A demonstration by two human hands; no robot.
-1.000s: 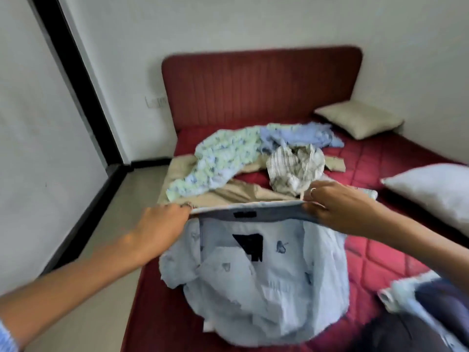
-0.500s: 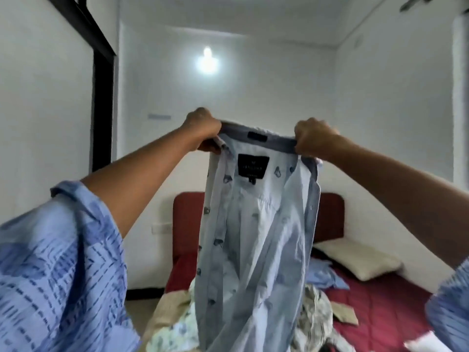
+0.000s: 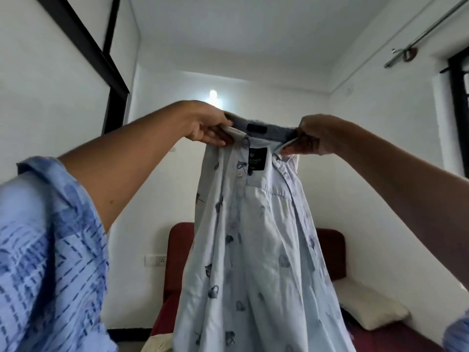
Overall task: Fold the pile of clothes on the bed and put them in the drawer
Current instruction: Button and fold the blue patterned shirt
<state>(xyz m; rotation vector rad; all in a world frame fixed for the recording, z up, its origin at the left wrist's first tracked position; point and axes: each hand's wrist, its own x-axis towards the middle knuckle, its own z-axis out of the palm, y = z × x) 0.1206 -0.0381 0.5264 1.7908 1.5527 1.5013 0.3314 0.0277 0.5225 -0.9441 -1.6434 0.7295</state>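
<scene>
A pale blue shirt (image 3: 256,250) with small dark prints and a black neck label hangs in the air in front of me. My left hand (image 3: 210,128) pinches the left end of its collar. My right hand (image 3: 314,135) pinches the right end, and the collar is stretched between the two. The shirt's lower part drops out of view at the bottom. It hides most of the clothes pile; only a scrap of beige cloth (image 3: 157,342) shows at the bottom left. No drawer is in view.
The red bed (image 3: 162,323) and its red headboard (image 3: 330,252) lie behind the shirt against the far white wall. A beige pillow (image 3: 373,306) rests at the right. A black-framed panel (image 3: 114,80) runs along the left wall. A dark window frame (image 3: 459,105) is at the right.
Both hands have lifted the shirt off the bed by its collar and raised it high. My view has tilted up from the bed toward the wall and ceiling.
</scene>
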